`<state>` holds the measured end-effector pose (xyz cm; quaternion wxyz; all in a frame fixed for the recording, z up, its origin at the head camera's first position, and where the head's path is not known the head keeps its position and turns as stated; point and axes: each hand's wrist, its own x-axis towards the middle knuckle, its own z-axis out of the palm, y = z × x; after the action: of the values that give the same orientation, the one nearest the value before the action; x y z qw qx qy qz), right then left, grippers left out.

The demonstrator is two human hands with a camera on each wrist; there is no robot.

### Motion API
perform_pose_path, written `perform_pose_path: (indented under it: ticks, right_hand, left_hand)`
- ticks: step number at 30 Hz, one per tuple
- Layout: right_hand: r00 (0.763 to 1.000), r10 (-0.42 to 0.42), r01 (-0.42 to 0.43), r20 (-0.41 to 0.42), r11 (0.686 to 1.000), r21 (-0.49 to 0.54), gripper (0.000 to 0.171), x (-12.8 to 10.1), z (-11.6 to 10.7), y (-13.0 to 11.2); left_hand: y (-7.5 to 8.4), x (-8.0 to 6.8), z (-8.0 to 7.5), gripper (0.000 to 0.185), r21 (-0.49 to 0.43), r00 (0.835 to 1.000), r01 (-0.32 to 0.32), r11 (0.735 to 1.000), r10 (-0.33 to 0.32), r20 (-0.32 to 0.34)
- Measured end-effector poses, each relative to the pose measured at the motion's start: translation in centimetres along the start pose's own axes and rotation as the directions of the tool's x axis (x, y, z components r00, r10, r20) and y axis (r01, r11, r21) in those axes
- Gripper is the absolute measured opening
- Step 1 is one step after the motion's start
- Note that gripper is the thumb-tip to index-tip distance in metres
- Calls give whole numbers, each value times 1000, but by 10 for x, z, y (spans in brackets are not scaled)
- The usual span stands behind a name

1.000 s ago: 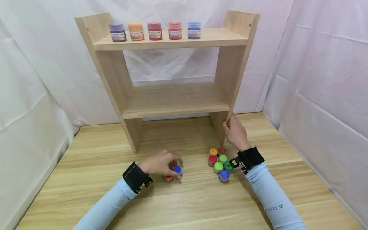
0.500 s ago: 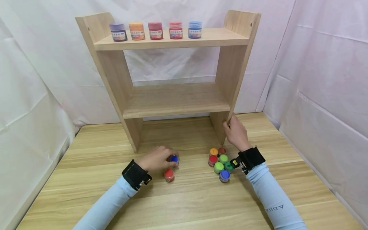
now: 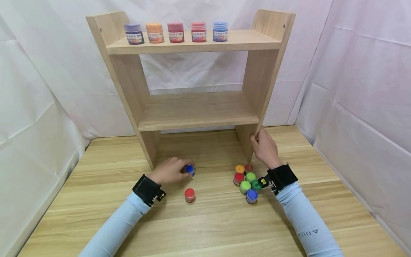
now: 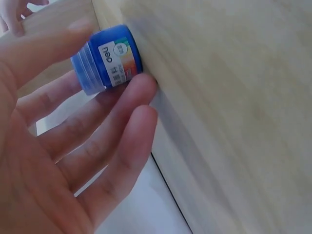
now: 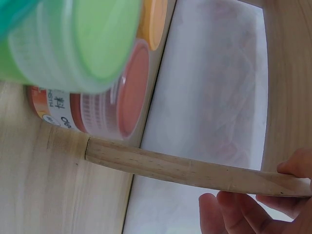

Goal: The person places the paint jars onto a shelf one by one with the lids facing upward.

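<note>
My left hand [image 3: 170, 170] holds a small blue paint jar [image 3: 190, 170] between thumb and fingers, close over the table in front of the wooden shelf. In the left wrist view the labelled blue jar [image 4: 114, 56] has its translucent lid toward the palm. A red paint jar [image 3: 189, 195] stands on the table nearer the front. My right hand [image 3: 265, 148] grips the lower front edge of the shelf's right side panel [image 3: 253, 137]. The right wrist view shows the thumb on one side of that panel [image 5: 195, 170] and the fingers on the other.
A cluster of paint jars, among them a blue one [image 3: 252, 196] and a red one [image 3: 238, 179], stands beside my right wrist. Several jars, one of them orange [image 3: 155, 33], line the top board of the shelf [image 3: 199, 110]. White cloth [image 3: 359, 107] hangs behind and beside the table.
The left hand has carried the blue jar away from the red jar, toward the shelf and slightly left. The right hand keeps its grip on the side panel.
</note>
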<state>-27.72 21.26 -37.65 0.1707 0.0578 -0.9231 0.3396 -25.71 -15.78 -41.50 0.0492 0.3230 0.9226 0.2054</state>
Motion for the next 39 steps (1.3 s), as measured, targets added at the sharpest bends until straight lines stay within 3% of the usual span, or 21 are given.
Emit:
perform_pose_path:
  ticks: [9,18,22,26,31,39]
  right_hand:
    - [1000,0,0,10,1000,6,54,1,0,0]
    - [1000,-3,3,-12,1000,-3,53,2,-2,-2]
    - [1000,-13,13,-14,1000,-6,53,2,-1,0]
    - [1000,-12,12,-3,1000,-1,54,2,0,0]
    - [1000,-11,11,0,1000,2,54,1,1,-1]
    - [1000,-15,15,-3,1000,8,54,1,1,2]
  left_hand:
    - [-7,-3,-3,51,-69,999,17,997,-15,36]
    - [-4,0,-4,32,-17,1000,10,1000,-10,5]
    - [-1,1,-3,45,31,1000,20,999,-20,-5]
    - [-1,0,-1,54,21,1000,-4,1000,4,3]
    - [-4,0,2,39,-14,1000,-29,999,29,9]
    - [-5,1,2,39,-43,1000,-14,999,14,-9]
